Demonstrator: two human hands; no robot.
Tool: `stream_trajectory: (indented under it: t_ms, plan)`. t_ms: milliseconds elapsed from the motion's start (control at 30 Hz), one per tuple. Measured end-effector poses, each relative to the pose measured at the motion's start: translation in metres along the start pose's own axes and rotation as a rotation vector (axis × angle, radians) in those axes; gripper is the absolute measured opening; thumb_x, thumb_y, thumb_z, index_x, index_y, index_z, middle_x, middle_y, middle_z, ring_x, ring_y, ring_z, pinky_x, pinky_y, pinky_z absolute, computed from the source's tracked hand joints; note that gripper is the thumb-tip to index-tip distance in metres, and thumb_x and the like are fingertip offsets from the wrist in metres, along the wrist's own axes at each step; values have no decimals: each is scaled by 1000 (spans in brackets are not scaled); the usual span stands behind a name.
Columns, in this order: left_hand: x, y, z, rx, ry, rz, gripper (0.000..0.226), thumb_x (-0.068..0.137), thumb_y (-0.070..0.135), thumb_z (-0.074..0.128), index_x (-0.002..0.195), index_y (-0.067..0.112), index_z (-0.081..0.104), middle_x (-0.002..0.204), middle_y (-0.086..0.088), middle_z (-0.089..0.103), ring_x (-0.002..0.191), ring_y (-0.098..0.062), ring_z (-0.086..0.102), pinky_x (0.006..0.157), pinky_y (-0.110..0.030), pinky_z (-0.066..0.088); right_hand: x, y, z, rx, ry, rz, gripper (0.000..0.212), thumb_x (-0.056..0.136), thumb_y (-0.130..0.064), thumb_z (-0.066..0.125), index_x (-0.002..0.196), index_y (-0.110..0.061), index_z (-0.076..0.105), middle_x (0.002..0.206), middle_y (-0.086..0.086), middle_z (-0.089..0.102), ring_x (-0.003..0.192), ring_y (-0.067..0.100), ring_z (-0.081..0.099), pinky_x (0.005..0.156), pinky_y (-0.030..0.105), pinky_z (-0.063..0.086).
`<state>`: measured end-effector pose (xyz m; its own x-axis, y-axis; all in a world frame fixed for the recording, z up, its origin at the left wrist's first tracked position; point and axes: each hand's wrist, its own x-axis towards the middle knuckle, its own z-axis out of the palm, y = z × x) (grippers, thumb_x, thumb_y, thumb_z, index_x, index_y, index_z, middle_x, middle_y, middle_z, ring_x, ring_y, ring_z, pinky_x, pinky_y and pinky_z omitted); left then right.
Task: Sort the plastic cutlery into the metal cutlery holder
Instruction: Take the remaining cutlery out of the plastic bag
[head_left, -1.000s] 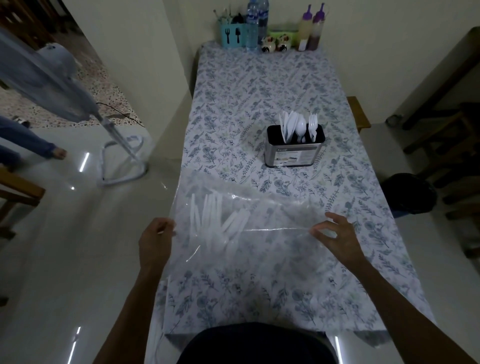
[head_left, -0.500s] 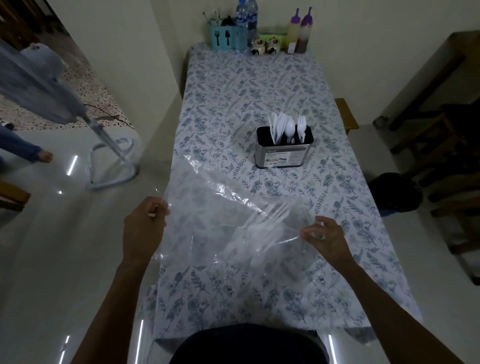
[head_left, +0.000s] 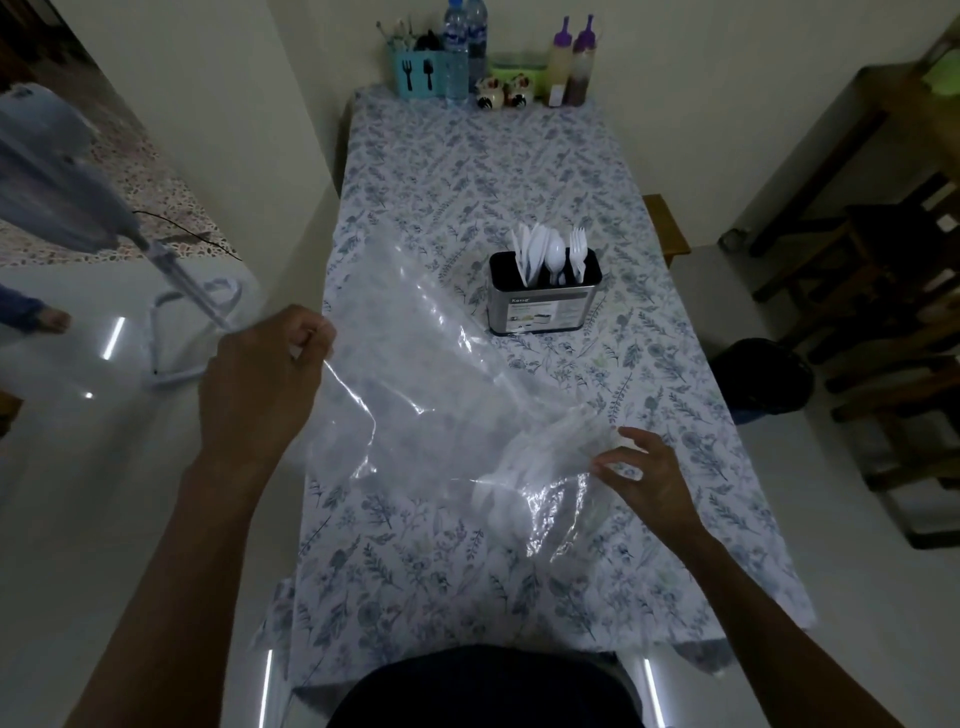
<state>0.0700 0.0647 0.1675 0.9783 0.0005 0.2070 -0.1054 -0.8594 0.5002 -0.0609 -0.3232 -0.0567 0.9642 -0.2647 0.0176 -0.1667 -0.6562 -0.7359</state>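
A clear plastic bag (head_left: 436, 395) is stretched over the near half of the floral tablecloth (head_left: 483, 166). My left hand (head_left: 260, 379) pinches the bag's left edge and holds it raised. My right hand (head_left: 644, 473) pinches the bag's lower right end, low over the table. Several white plastic cutlery pieces (head_left: 540, 457) lie bunched inside the bag, close to my right hand. The metal cutlery holder (head_left: 544, 306) stands upright beyond the bag, with white knives, a spoon and forks (head_left: 550, 254) sticking out of it.
At the table's far end stand a teal utensil cup (head_left: 415, 73), water bottles (head_left: 465, 49), sauce bottles (head_left: 571, 67) and small jars. A fan stand (head_left: 192, 322) is on the floor at left. A dark bin (head_left: 763, 379) and wooden chairs (head_left: 883, 291) are at right.
My left hand lifted its end of the bag, tilting the bag down to the right. The cutlery slid inside the bag from the left side to the right end.
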Motion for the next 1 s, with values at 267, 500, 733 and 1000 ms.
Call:
stream_trajectory:
  t_ms: [267, 500, 733, 1000]
  plan:
    - [37, -3, 10, 232, 15, 57, 21, 100, 30, 59, 102, 15, 74, 101, -20, 73, 93, -47, 63, 77, -49, 51, -9, -18, 2, 36, -5, -17, 16, 76, -46, 78, 90, -39, 77, 132, -13, 54, 126, 11, 45, 107, 42, 41]
    - [50, -10, 11, 112, 97, 90, 17, 99, 28, 60, 99, 19, 75, 104, -12, 77, 93, -38, 69, 84, -46, 52, -16, -33, 0, -9, 22, -45, 12, 80, -37, 80, 91, -36, 77, 120, -10, 55, 116, 11, 47, 100, 37, 43]
    - [63, -25, 18, 158, 197, 137, 21, 97, 34, 58, 99, 22, 75, 104, -6, 78, 93, -34, 70, 86, -41, 46, -19, -41, 5, -24, 38, -55, 12, 78, -28, 84, 89, -32, 78, 115, -7, 57, 114, 13, 53, 100, 12, 33]
    - [23, -9, 71, 184, 89, 106, 53, 91, 46, 66, 132, 14, 55, 133, -14, 57, 116, -37, 56, 99, -49, 36, -7, -59, 17, -43, 44, -61, 12, 79, -25, 84, 85, -31, 77, 99, -11, 59, 99, 14, 59, 92, 22, 42]
